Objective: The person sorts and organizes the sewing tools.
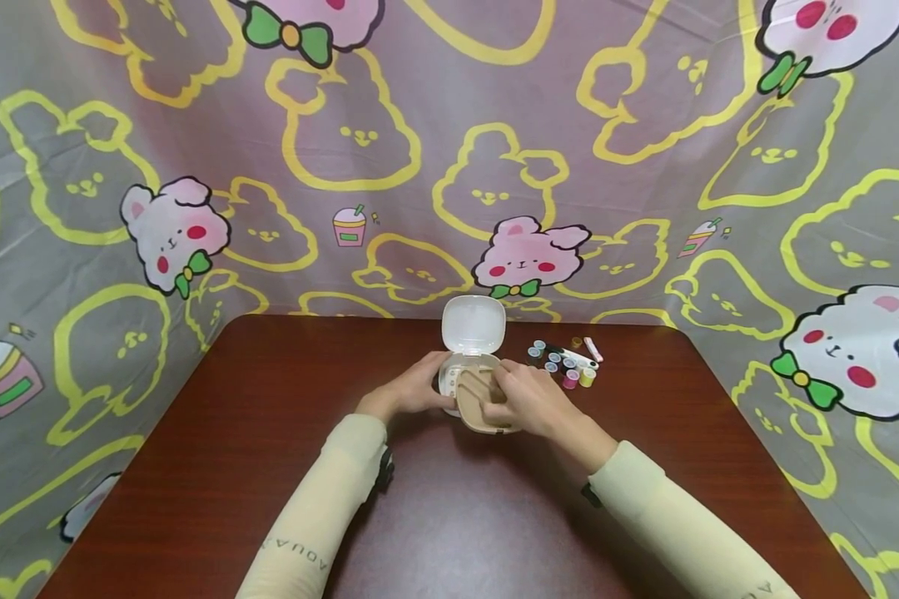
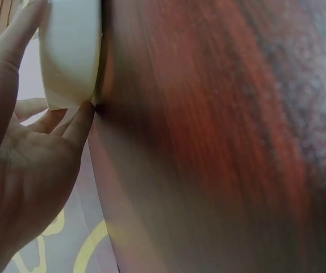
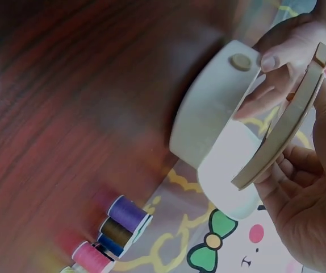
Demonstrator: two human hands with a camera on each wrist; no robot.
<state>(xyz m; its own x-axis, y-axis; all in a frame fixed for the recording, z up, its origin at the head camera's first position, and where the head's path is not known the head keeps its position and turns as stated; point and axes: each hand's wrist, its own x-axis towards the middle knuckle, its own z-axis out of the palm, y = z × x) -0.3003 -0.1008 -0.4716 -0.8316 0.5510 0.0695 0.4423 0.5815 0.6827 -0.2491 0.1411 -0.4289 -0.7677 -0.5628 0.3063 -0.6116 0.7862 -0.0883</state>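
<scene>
A white box (image 3: 211, 105) with a raised lid (image 1: 474, 323) stands on the table toward the back. The left hand (image 1: 419, 385) grips the box's left side; in the left wrist view that hand (image 2: 38, 131) has its fingertips against the white wall (image 2: 71, 57). A beige tray (image 1: 474, 401) with molded compartments is pinched at its right edge by the right hand (image 1: 527, 399). In the right wrist view the tray (image 3: 285, 128) is tilted and apart from the box, with the right hand's (image 3: 310, 193) fingers and thumb on it. What the box holds is mostly hidden.
Several thread spools (image 1: 571, 379) in pink, yellow, purple and other colors stand right of the box, beside a white pen-like item (image 1: 593, 349) and a dark one. Patterned curtains (image 1: 494, 191) surround the brown table (image 1: 270, 374) at the back and sides.
</scene>
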